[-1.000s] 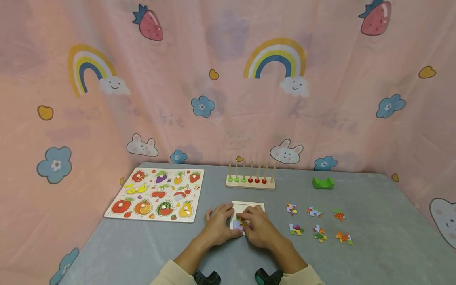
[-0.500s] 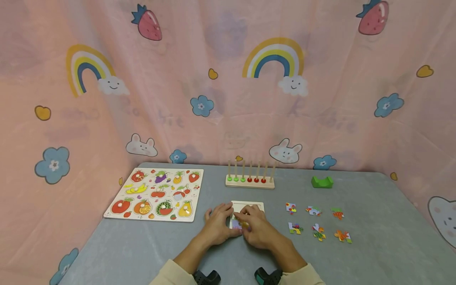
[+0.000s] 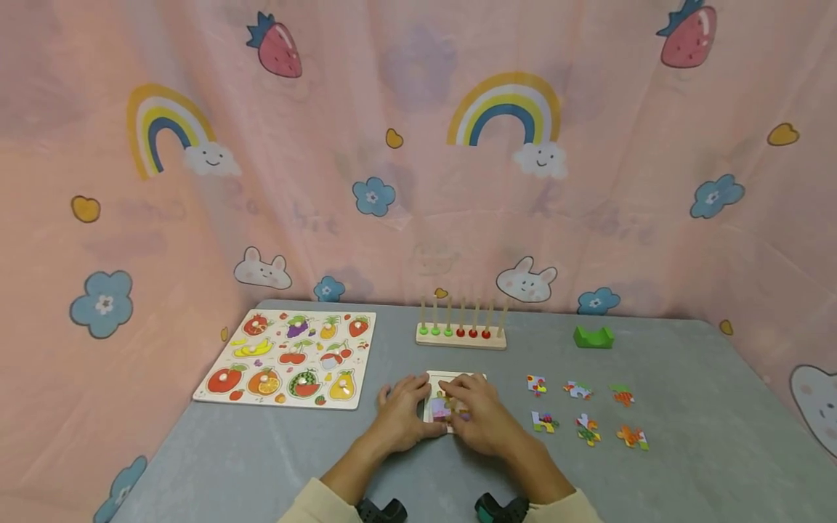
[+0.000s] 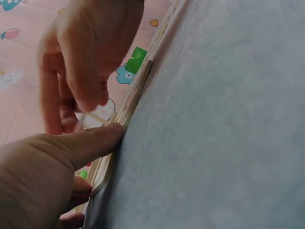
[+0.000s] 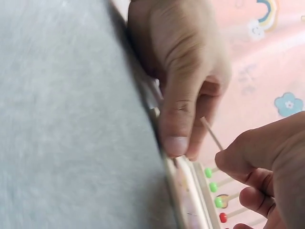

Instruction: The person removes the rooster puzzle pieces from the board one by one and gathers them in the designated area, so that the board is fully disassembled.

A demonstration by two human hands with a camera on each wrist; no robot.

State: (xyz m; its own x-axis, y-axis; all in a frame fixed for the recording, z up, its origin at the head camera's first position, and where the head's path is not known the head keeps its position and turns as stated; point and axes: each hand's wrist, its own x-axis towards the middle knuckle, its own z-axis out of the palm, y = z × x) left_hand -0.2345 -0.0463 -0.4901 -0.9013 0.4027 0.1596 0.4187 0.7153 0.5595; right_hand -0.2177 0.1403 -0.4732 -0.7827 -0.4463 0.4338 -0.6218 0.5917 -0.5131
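Note:
A small puzzle tray (image 3: 455,375) with a pale rim lies in front of me, a purple picture area (image 3: 440,409) showing inside it. My left hand (image 3: 400,418) grips its left side, the thumb along the near rim and the fingers around the left edge. Over the tray, my right hand (image 3: 482,414) pinches a thin puzzle piece (image 5: 212,133), seen edge-on and tilted in the right wrist view. That piece is raised above the tray, its printed face hidden there. The right hand covers the tray's right part in the head view.
Several loose jigsaw pieces (image 3: 577,390) lie in two rows to the right. A fruit peg board (image 3: 304,363) lies at the left. Behind the tray stands a wooden bead rack (image 3: 461,339) with green and red beads. A green block (image 3: 593,337) sits at the back right.
My right hand has lifted and shifted slightly right with the piece, showing more of the purple area in the tray. The left hand stays in place on the tray.

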